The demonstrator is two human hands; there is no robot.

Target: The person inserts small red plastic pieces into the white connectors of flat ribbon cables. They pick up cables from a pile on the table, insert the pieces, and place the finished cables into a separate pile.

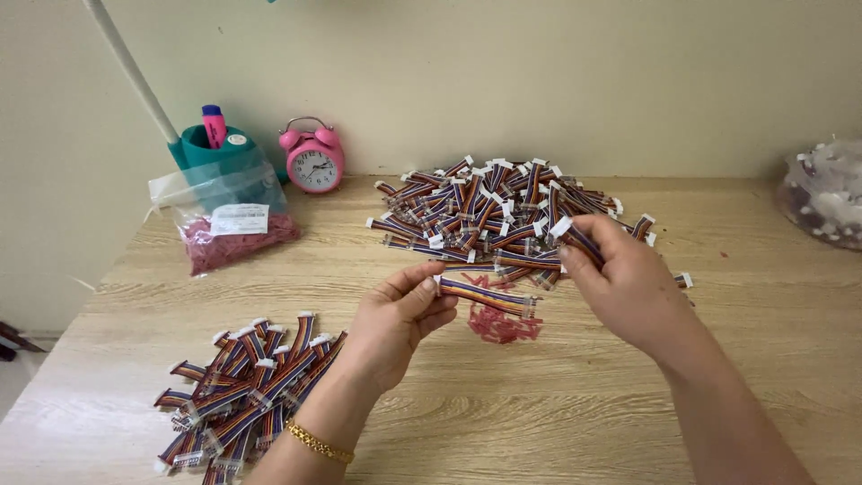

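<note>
My left hand (401, 314) pinches one end of a short rainbow ribbon cable (487, 296) with white end plugs, held level above the table. My right hand (621, 278) grips another such cable (579, 239) by its white plug, just in front of a large loose heap of the same cables (485, 211) at the table's middle back. A second, tidier pile of cables (247, 391) lies at the front left beside my left wrist, which wears a gold bracelet. A small cluster of red bits (503, 325) lies on the wood below the held cable.
A wooden table (557, 413) stands against a pale wall. At the back left are a clear bag of red bits (235, 235), a teal holder (215, 148) with a pink marker, and a pink alarm clock (314, 160). A clear bag of parts (826, 193) sits far right.
</note>
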